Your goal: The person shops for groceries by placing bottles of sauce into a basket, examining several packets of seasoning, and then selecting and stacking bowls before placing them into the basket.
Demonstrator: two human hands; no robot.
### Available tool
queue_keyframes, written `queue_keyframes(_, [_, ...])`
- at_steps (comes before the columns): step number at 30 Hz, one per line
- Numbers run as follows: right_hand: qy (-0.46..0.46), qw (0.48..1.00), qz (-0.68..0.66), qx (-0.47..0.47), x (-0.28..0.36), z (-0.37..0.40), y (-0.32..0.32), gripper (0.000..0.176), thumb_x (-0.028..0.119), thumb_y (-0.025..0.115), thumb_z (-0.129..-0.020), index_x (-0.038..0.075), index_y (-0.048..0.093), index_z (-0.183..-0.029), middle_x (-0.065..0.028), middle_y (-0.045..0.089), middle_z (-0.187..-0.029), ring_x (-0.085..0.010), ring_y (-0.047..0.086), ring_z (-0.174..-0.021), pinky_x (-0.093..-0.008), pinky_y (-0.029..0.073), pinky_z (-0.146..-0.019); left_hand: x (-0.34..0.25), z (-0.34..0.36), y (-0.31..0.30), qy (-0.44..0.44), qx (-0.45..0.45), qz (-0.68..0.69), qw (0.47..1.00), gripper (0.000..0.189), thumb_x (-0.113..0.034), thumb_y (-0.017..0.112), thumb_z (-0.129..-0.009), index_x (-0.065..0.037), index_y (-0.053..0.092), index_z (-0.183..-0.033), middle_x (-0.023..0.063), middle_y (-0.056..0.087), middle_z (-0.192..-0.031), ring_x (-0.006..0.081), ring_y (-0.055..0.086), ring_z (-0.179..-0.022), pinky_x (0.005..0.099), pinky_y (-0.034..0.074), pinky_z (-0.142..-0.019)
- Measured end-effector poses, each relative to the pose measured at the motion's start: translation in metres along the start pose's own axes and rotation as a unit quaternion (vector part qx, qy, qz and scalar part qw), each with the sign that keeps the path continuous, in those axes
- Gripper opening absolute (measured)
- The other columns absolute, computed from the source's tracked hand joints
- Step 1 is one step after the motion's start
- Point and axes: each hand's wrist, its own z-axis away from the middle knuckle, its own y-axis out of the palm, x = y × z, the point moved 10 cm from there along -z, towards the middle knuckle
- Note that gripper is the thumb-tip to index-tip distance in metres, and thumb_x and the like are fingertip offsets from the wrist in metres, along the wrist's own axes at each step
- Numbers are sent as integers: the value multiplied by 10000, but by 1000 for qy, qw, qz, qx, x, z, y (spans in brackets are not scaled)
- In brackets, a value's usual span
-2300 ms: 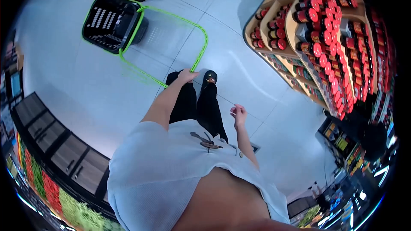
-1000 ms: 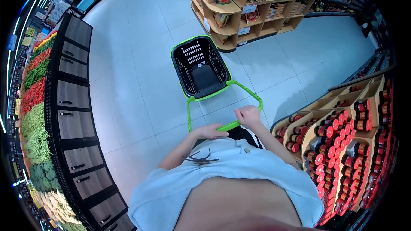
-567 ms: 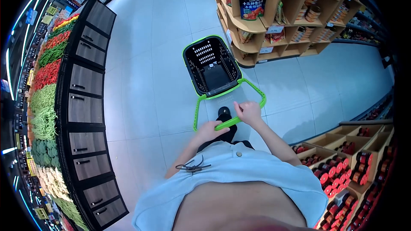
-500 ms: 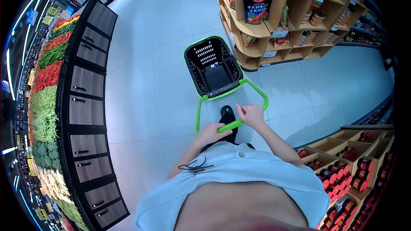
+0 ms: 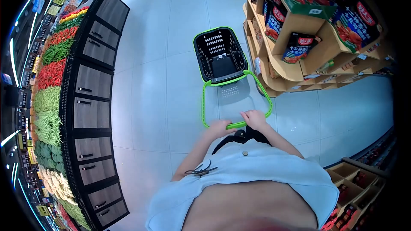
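A black shopping basket [image 5: 205, 66] with a lime-green rim stands on the floor ahead of me, nothing seen inside but a small pale mark on its bottom. Its long green handle [image 5: 204, 105] is swung out toward my body. My left hand [image 5: 220, 128] is closed round the left part of the handle's crossbar. Further right on the same bar, my right hand [image 5: 255, 119] is wrapped round it, thumb lying along the top. One dark shoe [image 5: 240, 133] shows just behind the crossbar.
Along the left runs a produce stand [image 5: 95, 81] with drawers, heaped with peppers, beans, and broccoli [image 5: 49, 154]. A wooden shelf [image 5: 280, 70] with seasoning pouches [image 5: 298, 48] juts in close at the right of the basket. Another wooden rack [image 5: 342, 171] with red-lidded jars stands at lower right.
The pouch shelf now looms nearer on the right, and the jar rack has slid down. The handle is stretched further out from my body, with both hands still on it.
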Motion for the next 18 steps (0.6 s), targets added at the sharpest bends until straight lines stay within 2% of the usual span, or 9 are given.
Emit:
queue_keyframes(2, [24, 997, 20, 65, -24, -31, 22, 441, 387, 434, -908, 80, 663, -689, -141, 626, -695, -322, 610, -645, -436, 483, -571, 20, -23, -7, -32, 1, 4, 999, 418, -493, 612, -786, -83, 618, -870, 149, 640, -774, 345, 614, -735, 443, 476, -640])
queue_keyframes(3, [5, 999, 12, 47, -35, -47, 29, 454, 402, 422, -909, 81, 663, -695, -135, 632, -718, -323, 613, -660, -436, 488, -582, 28, -36, -15, -48, -3, -9, 999, 416, -495, 614, -785, -87, 614, -865, 149, 637, -770, 346, 612, -734, 446, 474, -639])
queue_keyframes(5, [21, 997, 18, 70, -56, -83, 38, 467, 415, 412, -911, 81, 660, -698, -132, 629, -718, -323, 618, -688, -433, 497, -598, 52, -72, -25, -61, -3, -18, 998, 412, -500, 617, -778, -97, 617, -865, 140, 637, -768, 341, 610, -737, 450, 471, -641])
queue_keyframes(7, [84, 976, -3, 199, -81, -125, 51, 532, 462, 362, -922, 57, 665, -758, -187, 639, -799, -355, 611, -795, -452, 489, -694, 73, -109, -44, -62, 0, 6, 998, 388, -481, 619, -784, -102, 621, -866, 135, 637, -767, 336, 612, -738, 452, 471, -636])
queue_keyframes(8, [85, 973, -5, 215, -89, -146, 53, 546, 475, 347, -920, 63, 674, -773, -186, 646, -835, -357, 617, -812, -457, 492, -719, 76, -117, -54, -48, -14, -5, 999, 373, -466, 621, -785, -105, 621, -877, 134, 637, -767, 333, 613, -741, 451, 471, -639])
queue_keyframes(10, [74, 967, -2, 243, -106, -206, 47, 584, 499, 304, -921, 64, 685, -841, -206, 647, -897, -369, 615, -876, -460, 479, -801, 88, -161, -100, -6, -57, -42, 997, 343, -436, 624, -789, -112, 622, -901, 133, 637, -768, 328, 615, -747, 449, 471, -644])
queue_keyframes(14, [57, 964, 1, 262, -121, -327, 33, 635, 525, 255, -921, 51, 676, -882, -189, 651, -937, -363, 607, -925, -450, 471, -826, 128, -229, -183, -94, -76, -25, 992, 306, -361, 632, -785, -125, 611, -979, 114, 646, -801, 314, 617, -786, 442, 467, -686])
queue_keyframes(17, [62, 955, 16, 288, -129, -408, 32, 646, 523, 238, -924, 47, 674, -894, -186, 649, -949, -365, 605, -929, -451, 471, -823, 144, -269, -252, -96, -127, -59, 986, 286, -351, 628, -785, -131, 616, -968, 105, 648, -813, 304, 617, -796, 424, 460, -723])
queue_keyframes(18, [79, 951, 21, 298, -134, -431, 37, 681, 570, 230, -911, 49, 669, -926, -174, 651, -965, -354, 604, -947, -438, 469, -832, 162, -286, -261, -96, -148, -68, 982, 260, -316, 648, -764, -145, 622, -959, 89, 647, -833, 285, 608, -823, 420, 436, -787])
